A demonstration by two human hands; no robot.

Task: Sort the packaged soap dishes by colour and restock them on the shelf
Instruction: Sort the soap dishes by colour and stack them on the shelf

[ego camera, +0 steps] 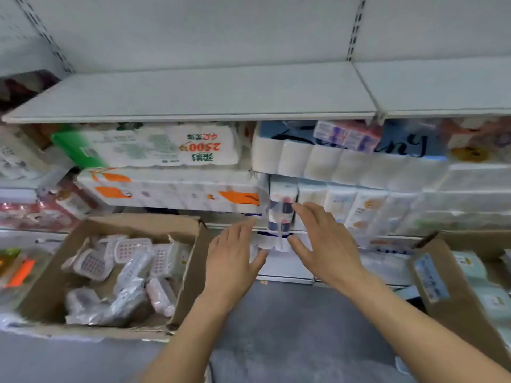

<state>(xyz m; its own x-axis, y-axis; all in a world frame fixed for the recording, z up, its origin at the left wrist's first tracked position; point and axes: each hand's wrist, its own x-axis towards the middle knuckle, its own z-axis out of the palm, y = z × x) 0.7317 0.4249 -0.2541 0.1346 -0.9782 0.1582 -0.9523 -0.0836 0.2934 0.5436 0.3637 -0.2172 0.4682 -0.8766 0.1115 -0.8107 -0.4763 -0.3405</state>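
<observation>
Lying heaped in an open cardboard box (190,272) on the floor at the left, the packaged soap dishes (121,277) are each wrapped in clear film, white trays with grids of holes, some showing a pinkish tint and others a darker purple. They are jumbled together at all angles, unsorted, and neither hand is touching them.

Just to the right of the box, both of the person's bare arms reach forward toward the lower shelf. The left hand (232,261) is flat, palm down, fingers together and stretched out, its tips at the shelf edge. The right hand (323,241) is spread wide, thumb apart from the fingers, either side of a narrow blue and white tissue pack (280,214) that stands upright at the front of the shelf; the picture is blurred here, so it looks as if the hand is only near the pack, not gripping it.

Behind and around that pack are stacked bundles of toilet rolls (318,161) and wrapped tissue packs, one with orange markings (171,189) and one with green and red print (166,146). Above them a bare grey shelf (193,98) runs across. At the far right stands a second cardboard box (448,294) with pale packets inside. The floor (276,327) is dark grey.
</observation>
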